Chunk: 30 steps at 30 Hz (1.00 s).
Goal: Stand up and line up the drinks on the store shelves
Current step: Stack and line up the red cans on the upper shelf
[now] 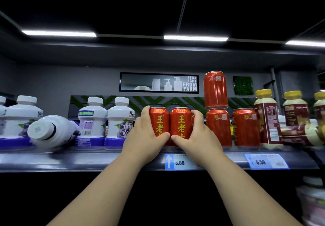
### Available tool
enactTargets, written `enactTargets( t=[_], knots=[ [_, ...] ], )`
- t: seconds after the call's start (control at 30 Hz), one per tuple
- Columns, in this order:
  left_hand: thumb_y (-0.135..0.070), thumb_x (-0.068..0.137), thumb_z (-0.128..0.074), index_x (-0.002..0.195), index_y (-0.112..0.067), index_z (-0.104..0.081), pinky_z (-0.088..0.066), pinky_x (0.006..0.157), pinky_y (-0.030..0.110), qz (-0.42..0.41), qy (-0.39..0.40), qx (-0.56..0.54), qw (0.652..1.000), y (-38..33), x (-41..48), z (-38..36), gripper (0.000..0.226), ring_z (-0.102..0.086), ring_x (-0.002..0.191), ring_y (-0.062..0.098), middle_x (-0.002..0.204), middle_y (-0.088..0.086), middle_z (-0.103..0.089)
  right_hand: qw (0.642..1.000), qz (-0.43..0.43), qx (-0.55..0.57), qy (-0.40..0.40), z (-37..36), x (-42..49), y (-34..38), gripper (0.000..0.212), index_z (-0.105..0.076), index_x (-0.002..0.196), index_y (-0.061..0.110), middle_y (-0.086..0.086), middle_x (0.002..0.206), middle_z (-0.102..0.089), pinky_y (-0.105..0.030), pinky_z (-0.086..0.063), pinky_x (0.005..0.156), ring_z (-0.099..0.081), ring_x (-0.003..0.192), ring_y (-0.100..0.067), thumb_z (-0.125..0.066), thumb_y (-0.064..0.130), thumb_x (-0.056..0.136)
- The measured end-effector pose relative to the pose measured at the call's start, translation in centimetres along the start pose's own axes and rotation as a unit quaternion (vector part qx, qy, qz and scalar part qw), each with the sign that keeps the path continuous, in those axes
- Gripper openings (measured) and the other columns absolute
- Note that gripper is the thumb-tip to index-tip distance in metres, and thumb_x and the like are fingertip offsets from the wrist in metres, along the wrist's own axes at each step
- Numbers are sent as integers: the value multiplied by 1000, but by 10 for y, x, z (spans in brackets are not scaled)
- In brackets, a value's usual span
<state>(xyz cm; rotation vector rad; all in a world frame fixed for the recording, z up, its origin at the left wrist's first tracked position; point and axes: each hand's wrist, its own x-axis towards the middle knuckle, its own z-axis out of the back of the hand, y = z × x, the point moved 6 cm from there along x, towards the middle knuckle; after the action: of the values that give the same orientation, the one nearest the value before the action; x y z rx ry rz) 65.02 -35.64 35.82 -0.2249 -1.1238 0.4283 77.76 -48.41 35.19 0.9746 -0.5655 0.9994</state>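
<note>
Two upright red cans with yellow characters stand side by side at the shelf's front. My left hand (146,134) wraps the left red can (159,122); my right hand (197,134) wraps the right red can (181,123). To their right stand two more red cans (218,127) (245,126), and a stacked red can (216,89) rests on the nearer one. A white bottle (52,131) lies on its side at the left among upright white bottles (92,118). A brown yellow-capped bottle (300,135) lies on its side at the right.
The shelf's front rail (88,160) carries blue price tags (265,161). Upright yellow-capped bottles (267,118) fill the right end. A lower shelf's bottles (313,199) show blurred at bottom right. A wall sign (159,82) hangs behind.
</note>
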Motion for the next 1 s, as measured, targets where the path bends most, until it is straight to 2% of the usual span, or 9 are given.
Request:
enactTargets(
  t=[0.1,0.33,0.53,0.7,0.8,0.87,0.93,1.0],
  knots=[
    [-52,82,-66,152,-33,-3,-44,95,41,-3,-1,10,1000,-1,0,-1,96,-50,121,26,140,4,-41,1000,8,-2,5,-1,1,0,91,-10,148,34,3,125,-56,-35,-44,82,-55,100,-18,-68,59,82],
    [-47,81,-69,153,-33,-1,-41,101,43,9,-9,2,1000,2,1,-1,100,-44,130,25,149,3,-34,1000,25,-9,11,-1,1,0,99,-9,151,35,3,129,-58,-35,-46,85,-59,111,-21,-67,69,78],
    [-41,83,-70,151,-37,-1,-43,94,42,-10,-23,-4,1000,-2,-2,1,97,-46,121,23,146,3,-31,999,41,0,26,-2,2,-1,105,-5,152,38,7,133,-56,-38,-51,90,-58,114,-17,-68,72,75],
    [-44,85,-68,152,-37,-1,-43,97,41,-19,-34,14,999,-5,-5,3,95,-42,128,21,149,-1,-23,998,51,30,5,-3,3,0,104,-11,152,37,10,141,-48,-39,-49,97,-52,122,-14,-69,72,73],
    [-46,86,-68,152,-38,-6,-35,109,46,-37,-57,37,997,-12,-8,6,91,-29,139,24,155,-3,-14,995,69,68,-19,4,2,1,99,-16,153,35,12,146,-37,-33,-41,105,-42,130,-9,-72,64,77],
    [-55,84,-62,152,-39,-11,-23,116,51,-69,-62,101,991,-20,-10,5,87,-19,144,25,157,1,-14,987,91,127,-21,12,1,-1,87,-24,152,35,19,139,-36,-29,-37,108,-38,126,-2,-74,51,82],
    [-66,78,-48,152,-39,-15,-13,119,52,-111,-68,174,976,-31,-9,0,85,-15,145,26,156,4,-19,977,114,180,-18,24,0,-6,76,-33,147,39,30,129,-36,-31,-43,109,-41,125,2,-75,40,84],
    [-70,74,-38,150,-38,-20,-9,120,53,-138,-82,209,965,-49,-5,-5,84,-17,144,27,154,5,-26,968,127,215,-36,45,4,-14,64,-41,139,43,34,127,-38,-30,-52,99,-47,121,2,-75,33,86]
  ],
)
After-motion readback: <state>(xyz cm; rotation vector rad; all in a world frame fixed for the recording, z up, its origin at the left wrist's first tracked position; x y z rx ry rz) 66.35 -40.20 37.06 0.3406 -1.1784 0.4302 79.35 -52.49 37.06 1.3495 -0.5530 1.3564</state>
